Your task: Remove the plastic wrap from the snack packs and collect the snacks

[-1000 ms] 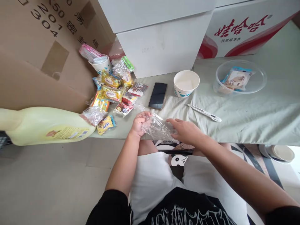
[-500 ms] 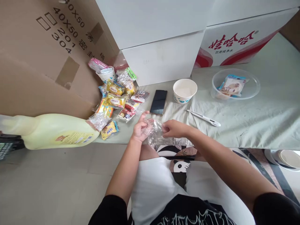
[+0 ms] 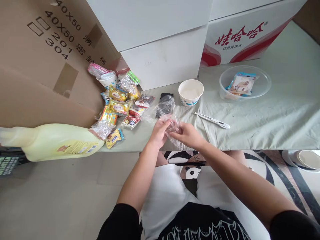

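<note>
Plastic film (image 3: 176, 124), clear and crumpled, pinched between thumb and fingers of left hand (image 3: 159, 132) and right hand (image 3: 189, 135) alike, near the front edge of the cloth-covered table (image 3: 270, 125). Farther from that edge, a phone (image 3: 166, 95), partly behind the film; right of it, a paper bowl (image 3: 190, 101), a white cutter (image 3: 212, 120), then a clear tub (image 3: 262, 88) of packets (image 3: 241, 84). Leftward, wrapped snacks (image 3: 119, 107), heaped beside a pale yellow jug (image 3: 62, 141).

The green cloth-covered table (image 3: 257, 128) is creased. On it lie wrapped snacks (image 3: 119, 107), a phone (image 3: 167, 95) and a knife (image 3: 212, 120). A paper bowl (image 3: 189, 100), clear plastic bowl (image 3: 265, 87) and red-lettered carton (image 3: 243, 48) stand behind.
</note>
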Action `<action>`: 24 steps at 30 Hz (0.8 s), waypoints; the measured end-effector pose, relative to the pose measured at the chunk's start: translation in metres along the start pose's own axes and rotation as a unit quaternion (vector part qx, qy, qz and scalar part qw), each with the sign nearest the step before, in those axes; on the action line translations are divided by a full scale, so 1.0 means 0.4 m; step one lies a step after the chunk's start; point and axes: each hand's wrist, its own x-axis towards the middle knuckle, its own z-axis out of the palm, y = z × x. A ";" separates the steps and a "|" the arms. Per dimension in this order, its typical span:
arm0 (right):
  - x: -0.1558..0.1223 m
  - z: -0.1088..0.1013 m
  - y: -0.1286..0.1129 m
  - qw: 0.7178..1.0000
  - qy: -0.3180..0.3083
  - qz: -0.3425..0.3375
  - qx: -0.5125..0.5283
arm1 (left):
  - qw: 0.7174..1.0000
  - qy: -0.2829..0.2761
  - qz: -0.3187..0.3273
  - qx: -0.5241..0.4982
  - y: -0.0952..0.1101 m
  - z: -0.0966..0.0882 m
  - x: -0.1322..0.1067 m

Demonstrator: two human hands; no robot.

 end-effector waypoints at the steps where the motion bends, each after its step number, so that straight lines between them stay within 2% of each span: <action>1: -0.006 -0.005 0.007 0.999 -0.006 0.008 0.035 | 1.000 0.016 -0.004 0.005 0.002 0.000 0.002; 2: -0.012 -0.012 0.015 0.997 -0.008 0.019 0.075 | 1.000 0.017 -0.017 0.010 0.005 -0.003 0.004; 4: -0.024 -0.027 0.031 0.985 -0.019 0.044 0.165 | 0.997 -0.020 -0.071 0.032 0.009 -0.019 0.002; 7: -0.039 -0.048 0.049 0.959 -0.093 0.072 0.257 | 0.978 -0.087 -0.167 0.090 0.010 -0.052 -0.009; 9: -0.046 -0.058 0.056 0.958 -0.140 0.079 0.237 | 0.966 -0.107 -0.197 0.132 0.010 -0.071 -0.016; 11: -0.050 -0.064 0.062 0.972 -0.141 0.082 0.166 | 0.963 -0.108 -0.195 0.149 0.013 -0.083 -0.021; 14: -0.057 -0.065 0.067 0.985 -0.084 0.101 0.108 | 0.974 -0.081 -0.165 0.132 0.015 -0.084 -0.027; 18: -0.069 -0.052 0.073 0.978 0.028 0.127 0.166 | 0.991 -0.023 -0.090 0.097 0.007 -0.061 -0.030; 21: -0.075 -0.046 0.086 0.968 0.146 0.098 0.182 | 0.994 0.025 -0.033 0.103 0.001 -0.043 -0.029; 24: -0.079 -0.044 0.103 0.962 0.185 0.063 0.191 | 0.991 0.026 -0.011 0.129 -0.002 -0.034 -0.027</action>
